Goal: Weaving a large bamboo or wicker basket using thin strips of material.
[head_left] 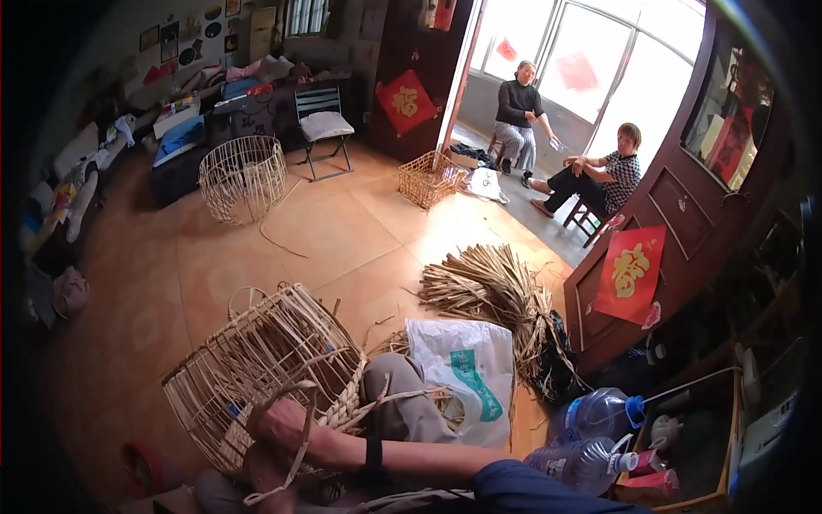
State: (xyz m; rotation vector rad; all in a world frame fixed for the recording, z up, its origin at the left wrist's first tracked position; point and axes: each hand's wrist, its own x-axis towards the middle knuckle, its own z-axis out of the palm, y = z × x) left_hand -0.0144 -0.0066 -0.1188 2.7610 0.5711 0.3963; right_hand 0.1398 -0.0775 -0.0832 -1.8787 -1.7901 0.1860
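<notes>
A half-woven basket (261, 355) of pale plant strips lies tilted on its side against my legs, its wire frame showing through the strips. My right hand (289, 426) is closed at the basket's near, braided edge and holds a brownish weaving strip (300, 454) that loops around it. Just below, my left hand (267, 465) is close to the same edge, dark and partly covered by the right hand and strips; its fingers cannot be made out. Loose strip ends stick out over my trousers (409, 403). A white plastic bag (454, 364) with a green patch lies over my right knee.
A large bundle of dried strips (488, 287) lies right of centre. Farther off stand an open wire frame (244, 180), a folding chair (325, 124) and a shallow woven basket (428, 178). Plastic bottles (591, 458) stand at lower right. Two people sit beyond the open door (634, 257).
</notes>
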